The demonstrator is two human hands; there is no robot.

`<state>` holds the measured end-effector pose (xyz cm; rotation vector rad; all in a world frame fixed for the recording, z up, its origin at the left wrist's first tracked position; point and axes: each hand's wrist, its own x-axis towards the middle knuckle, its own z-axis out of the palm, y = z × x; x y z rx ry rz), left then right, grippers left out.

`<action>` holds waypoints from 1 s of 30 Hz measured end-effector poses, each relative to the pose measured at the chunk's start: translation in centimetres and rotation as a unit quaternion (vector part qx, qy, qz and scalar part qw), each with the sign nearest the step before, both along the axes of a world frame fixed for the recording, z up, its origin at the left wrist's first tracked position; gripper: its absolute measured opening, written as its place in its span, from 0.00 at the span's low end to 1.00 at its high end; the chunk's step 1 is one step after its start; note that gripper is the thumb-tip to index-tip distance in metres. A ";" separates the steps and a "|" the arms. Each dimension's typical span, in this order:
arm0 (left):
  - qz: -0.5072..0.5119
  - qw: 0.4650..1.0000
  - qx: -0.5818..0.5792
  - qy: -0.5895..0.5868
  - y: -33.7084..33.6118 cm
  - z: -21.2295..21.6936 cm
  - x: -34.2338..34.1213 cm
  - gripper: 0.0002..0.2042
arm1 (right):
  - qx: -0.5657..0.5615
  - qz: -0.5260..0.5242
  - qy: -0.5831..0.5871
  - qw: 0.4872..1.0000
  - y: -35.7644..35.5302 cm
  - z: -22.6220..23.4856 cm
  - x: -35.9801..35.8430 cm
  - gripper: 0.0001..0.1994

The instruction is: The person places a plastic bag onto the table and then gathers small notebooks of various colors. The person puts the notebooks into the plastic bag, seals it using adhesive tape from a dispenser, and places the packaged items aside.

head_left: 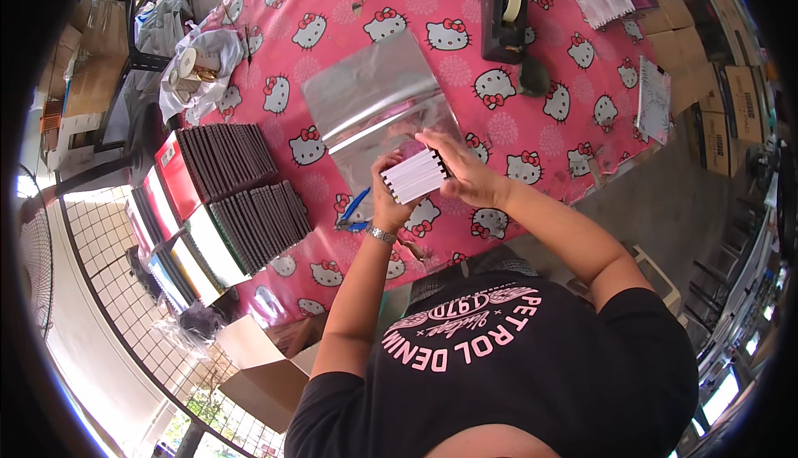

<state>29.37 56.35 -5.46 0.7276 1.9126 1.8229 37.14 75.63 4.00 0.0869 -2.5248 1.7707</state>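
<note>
Both hands hold a small stack of white-edged notebooks with dark covers (413, 177) above the near edge of a pink table. My left hand (385, 198), with a metal watch on its wrist, grips the stack's left end from below. My right hand (462, 172) wraps over its right end and top. Just beyond the stack, a clear shiny plastic bag (374, 96) lies flat on the pink cartoon-cat tablecloth (553, 130).
Two rows of dark notebooks (245, 184) stand on the table's left, beside red and white packs. A blue-handled tool (352, 210) lies near my left wrist. A black tape dispenser (504, 11) and spiral notebooks (654, 99) sit farther off. An open cardboard box (266, 366) stands on the floor.
</note>
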 end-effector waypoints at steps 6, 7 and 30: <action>-0.053 0.992 -0.113 0.022 -1.0 0.0 -0.7 0.43 | 0.327 0.087 0.020 0.941 -0.2 3.2 -1.7 0.40; -0.081 0.984 -0.149 0.057 -1.4 -0.7 -0.9 0.42 | 0.339 0.093 0.010 0.936 -0.2 3.3 -2.1 0.39; 0.093 0.920 -0.228 -0.306 1.5 4.6 -14.6 0.20 | 0.035 -0.285 -0.252 0.924 0.1 -5.4 -8.3 0.33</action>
